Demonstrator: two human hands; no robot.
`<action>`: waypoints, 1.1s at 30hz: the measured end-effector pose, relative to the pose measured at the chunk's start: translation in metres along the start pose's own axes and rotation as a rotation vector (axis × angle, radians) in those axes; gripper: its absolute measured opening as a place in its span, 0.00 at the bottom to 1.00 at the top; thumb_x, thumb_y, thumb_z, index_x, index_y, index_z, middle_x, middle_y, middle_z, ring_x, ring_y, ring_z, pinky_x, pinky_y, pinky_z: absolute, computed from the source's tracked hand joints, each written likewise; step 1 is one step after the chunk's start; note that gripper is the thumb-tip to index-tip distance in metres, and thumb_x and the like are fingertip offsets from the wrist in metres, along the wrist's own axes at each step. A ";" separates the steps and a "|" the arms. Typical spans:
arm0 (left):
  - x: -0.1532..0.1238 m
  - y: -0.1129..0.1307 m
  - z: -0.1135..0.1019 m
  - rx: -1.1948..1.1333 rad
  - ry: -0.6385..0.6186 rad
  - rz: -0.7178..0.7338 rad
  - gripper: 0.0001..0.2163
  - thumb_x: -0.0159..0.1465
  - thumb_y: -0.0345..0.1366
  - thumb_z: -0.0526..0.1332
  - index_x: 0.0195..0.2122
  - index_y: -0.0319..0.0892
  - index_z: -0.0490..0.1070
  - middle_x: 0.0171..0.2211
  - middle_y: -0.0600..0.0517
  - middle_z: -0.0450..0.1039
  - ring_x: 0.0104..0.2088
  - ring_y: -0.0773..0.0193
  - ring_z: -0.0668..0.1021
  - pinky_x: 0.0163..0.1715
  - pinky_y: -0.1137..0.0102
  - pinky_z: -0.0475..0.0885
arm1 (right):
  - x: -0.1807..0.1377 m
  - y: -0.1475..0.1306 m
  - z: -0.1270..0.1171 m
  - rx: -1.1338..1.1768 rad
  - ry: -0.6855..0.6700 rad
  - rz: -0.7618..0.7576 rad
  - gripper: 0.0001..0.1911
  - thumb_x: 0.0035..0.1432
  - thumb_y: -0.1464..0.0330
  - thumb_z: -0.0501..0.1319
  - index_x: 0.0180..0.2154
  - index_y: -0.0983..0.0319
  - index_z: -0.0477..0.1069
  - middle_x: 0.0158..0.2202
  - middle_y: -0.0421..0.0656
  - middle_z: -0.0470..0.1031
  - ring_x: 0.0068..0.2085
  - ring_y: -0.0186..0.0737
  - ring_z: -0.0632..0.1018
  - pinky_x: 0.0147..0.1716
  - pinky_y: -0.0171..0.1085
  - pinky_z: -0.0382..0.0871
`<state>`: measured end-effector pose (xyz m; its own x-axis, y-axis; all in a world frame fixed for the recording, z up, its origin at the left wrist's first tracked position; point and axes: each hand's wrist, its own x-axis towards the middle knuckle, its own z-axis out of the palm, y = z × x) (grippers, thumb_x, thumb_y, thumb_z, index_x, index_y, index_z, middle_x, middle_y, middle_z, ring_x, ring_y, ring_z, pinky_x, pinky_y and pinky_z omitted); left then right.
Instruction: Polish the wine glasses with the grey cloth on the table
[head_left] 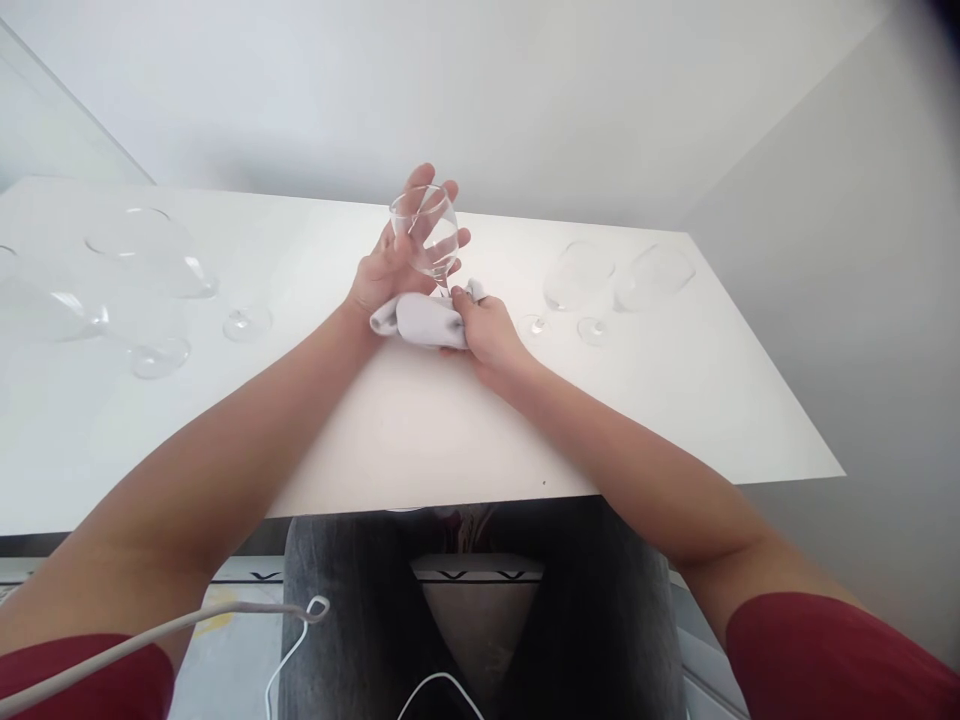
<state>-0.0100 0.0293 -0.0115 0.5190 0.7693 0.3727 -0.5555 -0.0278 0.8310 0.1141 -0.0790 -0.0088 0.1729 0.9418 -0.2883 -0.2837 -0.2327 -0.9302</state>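
Observation:
Over the middle of the white table [420,430], my left hand [390,265] cups the bowl of a clear wine glass [427,232], fingers wrapped round its far side. My right hand [487,330] is closed on a light grey cloth [420,320] bunched round the glass's stem and foot, which are hidden by the cloth. The glass stands roughly upright between both hands.
Several clear wine glasses [150,260] lie on their sides at the table's left. Two more glasses [581,275] lie at the right, near the far edge. A white wall runs behind the table. My grey-trousered legs and a white cable [300,615] show below the table's near edge.

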 end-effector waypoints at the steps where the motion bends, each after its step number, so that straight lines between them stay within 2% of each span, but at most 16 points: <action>1: 0.000 0.000 -0.001 0.007 0.014 0.008 0.40 0.48 0.65 0.75 0.63 0.68 0.70 0.71 0.56 0.64 0.71 0.37 0.68 0.54 0.55 0.79 | -0.001 0.000 0.000 -0.010 0.017 -0.009 0.17 0.67 0.53 0.64 0.39 0.60 0.70 0.34 0.44 0.76 0.37 0.43 0.79 0.32 0.39 0.78; 5: 0.000 -0.001 -0.001 0.014 0.083 0.042 0.35 0.54 0.64 0.71 0.63 0.68 0.68 0.72 0.58 0.63 0.72 0.40 0.67 0.55 0.57 0.78 | -0.003 -0.001 0.001 0.038 -0.019 -0.044 0.17 0.63 0.53 0.67 0.39 0.60 0.72 0.36 0.43 0.78 0.41 0.40 0.79 0.40 0.37 0.77; 9: 0.002 -0.004 -0.003 -0.052 -0.022 0.077 0.30 0.59 0.58 0.69 0.63 0.68 0.69 0.71 0.62 0.61 0.71 0.44 0.69 0.54 0.57 0.77 | 0.000 0.000 0.001 0.029 -0.040 -0.054 0.14 0.60 0.58 0.69 0.38 0.61 0.73 0.38 0.43 0.79 0.40 0.38 0.78 0.40 0.36 0.74; 14: 0.003 -0.006 -0.002 -0.080 -0.091 0.056 0.36 0.50 0.64 0.74 0.61 0.72 0.71 0.71 0.62 0.63 0.70 0.45 0.70 0.51 0.59 0.78 | -0.002 -0.001 -0.002 -0.058 0.042 -0.075 0.17 0.55 0.56 0.71 0.35 0.62 0.74 0.33 0.41 0.77 0.34 0.37 0.75 0.34 0.35 0.69; 20: 0.001 -0.003 0.006 -0.014 -0.063 0.002 0.38 0.51 0.71 0.70 0.61 0.65 0.73 0.68 0.53 0.69 0.63 0.44 0.77 0.54 0.54 0.78 | -0.003 -0.007 -0.009 -0.187 0.086 -0.134 0.21 0.55 0.50 0.70 0.32 0.61 0.73 0.30 0.40 0.74 0.32 0.37 0.74 0.32 0.36 0.67; 23: 0.002 -0.001 0.007 0.006 0.009 0.016 0.36 0.55 0.72 0.65 0.62 0.64 0.72 0.69 0.51 0.68 0.64 0.44 0.76 0.57 0.54 0.76 | -0.006 -0.012 -0.010 -0.410 0.113 -0.174 0.22 0.59 0.50 0.67 0.27 0.59 0.69 0.26 0.40 0.70 0.29 0.38 0.71 0.30 0.38 0.66; 26: 0.004 -0.001 0.007 0.059 0.082 0.022 0.34 0.57 0.71 0.65 0.61 0.64 0.72 0.70 0.52 0.66 0.69 0.42 0.71 0.60 0.53 0.74 | -0.014 -0.016 -0.008 -0.787 0.112 -0.304 0.22 0.62 0.54 0.64 0.23 0.57 0.64 0.23 0.41 0.67 0.28 0.41 0.70 0.31 0.41 0.66; 29: 0.005 -0.003 0.006 0.097 0.073 0.019 0.33 0.58 0.66 0.69 0.61 0.63 0.71 0.70 0.51 0.67 0.70 0.40 0.69 0.65 0.50 0.70 | -0.023 -0.016 -0.003 -1.144 0.006 -0.394 0.18 0.62 0.59 0.64 0.23 0.57 0.64 0.24 0.44 0.69 0.30 0.46 0.72 0.34 0.44 0.69; 33: 0.006 -0.007 0.005 0.086 0.013 0.016 0.29 0.60 0.60 0.71 0.60 0.59 0.71 0.67 0.49 0.69 0.69 0.42 0.71 0.67 0.47 0.67 | -0.030 -0.016 0.004 -1.322 -0.157 -0.497 0.11 0.63 0.65 0.60 0.28 0.59 0.70 0.35 0.50 0.75 0.40 0.50 0.75 0.40 0.46 0.72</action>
<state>0.0005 0.0307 -0.0133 0.5020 0.7764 0.3810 -0.5053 -0.0942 0.8578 0.1093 -0.1029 0.0155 -0.1379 0.9878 0.0730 0.8663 0.1560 -0.4746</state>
